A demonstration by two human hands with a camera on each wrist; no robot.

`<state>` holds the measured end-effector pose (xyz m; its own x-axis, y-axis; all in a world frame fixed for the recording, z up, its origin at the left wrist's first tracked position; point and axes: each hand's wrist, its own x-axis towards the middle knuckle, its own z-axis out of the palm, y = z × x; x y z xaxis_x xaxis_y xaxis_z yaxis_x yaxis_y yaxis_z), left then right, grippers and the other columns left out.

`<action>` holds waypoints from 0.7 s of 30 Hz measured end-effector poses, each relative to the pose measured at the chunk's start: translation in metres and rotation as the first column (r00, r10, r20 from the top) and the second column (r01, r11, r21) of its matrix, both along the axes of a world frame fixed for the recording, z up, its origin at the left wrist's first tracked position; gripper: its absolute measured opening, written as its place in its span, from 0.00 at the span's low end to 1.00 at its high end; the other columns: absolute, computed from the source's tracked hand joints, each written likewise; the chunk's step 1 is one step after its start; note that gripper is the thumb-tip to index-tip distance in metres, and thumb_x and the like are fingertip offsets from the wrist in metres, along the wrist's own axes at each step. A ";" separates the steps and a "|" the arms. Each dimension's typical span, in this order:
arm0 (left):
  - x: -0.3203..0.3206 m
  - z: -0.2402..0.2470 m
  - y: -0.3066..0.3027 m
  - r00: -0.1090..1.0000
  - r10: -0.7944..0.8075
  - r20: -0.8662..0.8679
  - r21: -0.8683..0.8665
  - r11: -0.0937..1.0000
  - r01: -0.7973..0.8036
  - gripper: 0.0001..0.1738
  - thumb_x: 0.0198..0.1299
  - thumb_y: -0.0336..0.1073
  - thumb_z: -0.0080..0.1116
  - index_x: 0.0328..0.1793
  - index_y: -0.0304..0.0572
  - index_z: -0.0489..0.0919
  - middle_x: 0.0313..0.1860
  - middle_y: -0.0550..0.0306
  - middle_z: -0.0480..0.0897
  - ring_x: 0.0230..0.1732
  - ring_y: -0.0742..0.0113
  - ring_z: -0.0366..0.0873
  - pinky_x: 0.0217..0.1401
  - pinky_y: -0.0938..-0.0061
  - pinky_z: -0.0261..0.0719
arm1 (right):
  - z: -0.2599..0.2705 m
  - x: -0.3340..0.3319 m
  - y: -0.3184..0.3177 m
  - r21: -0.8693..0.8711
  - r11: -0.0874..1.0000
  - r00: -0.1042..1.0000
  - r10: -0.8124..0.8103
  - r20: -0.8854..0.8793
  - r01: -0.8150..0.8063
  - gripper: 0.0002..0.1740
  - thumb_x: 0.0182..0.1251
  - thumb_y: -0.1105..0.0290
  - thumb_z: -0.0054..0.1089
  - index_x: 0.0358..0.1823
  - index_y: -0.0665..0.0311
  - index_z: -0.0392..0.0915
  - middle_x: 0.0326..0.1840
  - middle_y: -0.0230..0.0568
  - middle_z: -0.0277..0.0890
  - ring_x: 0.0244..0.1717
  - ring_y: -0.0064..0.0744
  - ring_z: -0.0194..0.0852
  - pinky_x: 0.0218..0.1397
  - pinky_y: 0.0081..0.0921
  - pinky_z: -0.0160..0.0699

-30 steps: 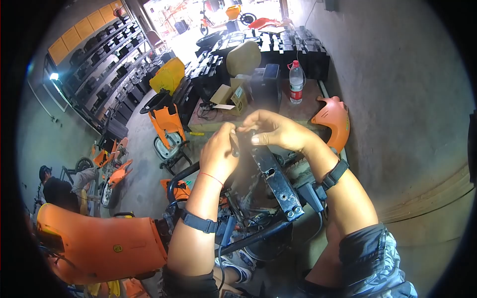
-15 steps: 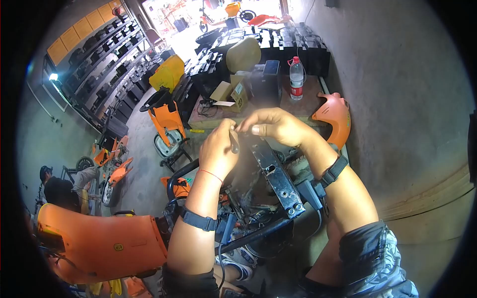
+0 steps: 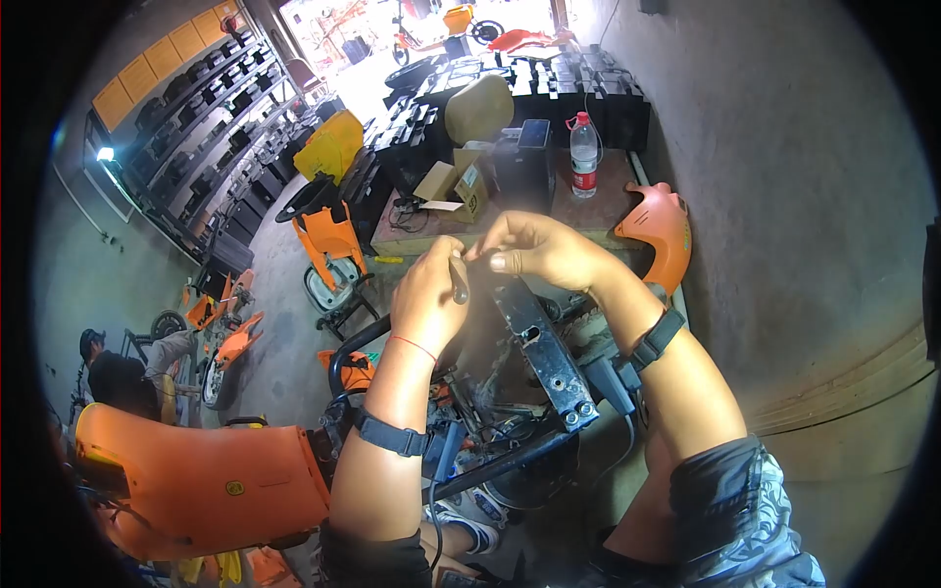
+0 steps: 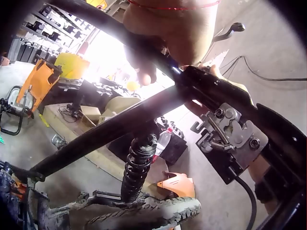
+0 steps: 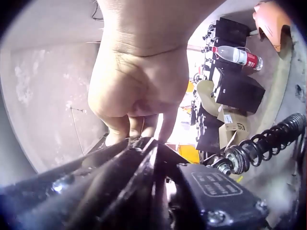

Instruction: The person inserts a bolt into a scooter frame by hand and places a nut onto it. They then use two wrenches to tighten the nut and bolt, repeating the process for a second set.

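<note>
My left hand (image 3: pixel 429 294) grips a dark metal wrench (image 3: pixel 459 284) over the far end of a black vehicle frame (image 4: pixel 110 122). In the left wrist view the wrench's thin shaft and thicker bent end (image 4: pixel 235 28) stick out past the wrist. Close on the right, my right hand (image 3: pixel 544 253) has its fingers curled over the frame's end, thumb at the top of the flat black bracket (image 3: pixel 551 363). Its fingertips (image 5: pixel 165 129) go down behind the frame in the right wrist view. The spot between both hands is hidden.
A spring latch (image 4: pixel 230 129) and a coil shock absorber (image 4: pixel 136 167) hang on the frame. An orange body panel (image 3: pixel 225 480) is at the left. Beyond stand a low platform with a bottle (image 3: pixel 584 162) and an open carton (image 3: pixel 466 191). Another person (image 3: pixel 118 377) crouches far left.
Both hands stay at the frame's far end. The wrench end in my left hand has shifted slightly left, and my right thumb has dipped a little nearer the bracket since half a second ago.
</note>
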<state>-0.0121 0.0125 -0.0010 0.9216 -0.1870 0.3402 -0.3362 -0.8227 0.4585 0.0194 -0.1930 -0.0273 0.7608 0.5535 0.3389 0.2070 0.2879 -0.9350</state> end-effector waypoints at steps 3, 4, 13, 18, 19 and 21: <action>-0.001 0.004 -0.001 0.997 0.026 -0.068 0.026 0.999 -0.024 0.13 0.74 0.39 0.47 0.57 0.45 0.79 0.50 0.40 0.87 0.54 0.37 0.84 0.56 0.48 0.79 | 0.004 0.002 -0.006 -0.112 0.993 0.998 -0.018 0.058 0.025 0.12 0.77 0.69 0.63 0.56 0.65 0.82 0.56 0.37 0.85 0.59 0.24 0.78 0.68 0.30 0.73; -0.002 0.004 -0.001 0.997 0.027 -0.070 0.027 0.999 -0.025 0.14 0.74 0.39 0.47 0.57 0.45 0.79 0.50 0.39 0.87 0.54 0.37 0.84 0.55 0.48 0.79 | 0.007 0.000 -0.007 -0.150 0.988 0.998 -0.018 0.067 0.028 0.12 0.76 0.68 0.64 0.56 0.65 0.81 0.56 0.37 0.85 0.59 0.25 0.78 0.68 0.30 0.74; 0.001 0.000 0.001 0.999 0.012 -0.053 0.008 1.000 -0.011 0.13 0.74 0.39 0.48 0.56 0.45 0.79 0.49 0.38 0.87 0.53 0.36 0.84 0.55 0.48 0.80 | 0.007 0.002 -0.003 -0.224 0.971 0.988 -0.057 0.140 0.088 0.14 0.76 0.69 0.63 0.59 0.65 0.79 0.55 0.38 0.85 0.57 0.26 0.79 0.67 0.31 0.75; 0.000 0.001 0.000 0.999 0.008 -0.046 0.006 1.000 -0.007 0.13 0.74 0.39 0.48 0.56 0.45 0.79 0.49 0.39 0.87 0.53 0.36 0.84 0.55 0.48 0.80 | 0.004 -0.001 0.001 -0.095 0.995 0.998 -0.038 0.040 0.042 0.11 0.76 0.70 0.62 0.55 0.65 0.82 0.54 0.35 0.85 0.56 0.24 0.78 0.66 0.29 0.75; 0.000 0.002 0.000 0.998 0.012 -0.057 0.009 1.000 -0.012 0.13 0.74 0.39 0.48 0.56 0.45 0.79 0.49 0.39 0.87 0.53 0.36 0.84 0.55 0.48 0.80 | 0.002 0.000 0.001 -0.147 0.987 0.997 -0.053 0.047 0.060 0.11 0.77 0.70 0.62 0.55 0.65 0.82 0.54 0.35 0.85 0.57 0.24 0.78 0.67 0.28 0.74; 0.000 0.002 0.000 0.997 0.018 -0.070 0.011 1.000 -0.017 0.13 0.74 0.39 0.48 0.56 0.45 0.79 0.49 0.39 0.87 0.53 0.36 0.84 0.55 0.48 0.80 | 0.008 -0.001 -0.002 -0.199 0.977 0.994 -0.067 0.089 0.083 0.11 0.76 0.71 0.63 0.55 0.65 0.83 0.54 0.36 0.85 0.58 0.24 0.78 0.67 0.29 0.74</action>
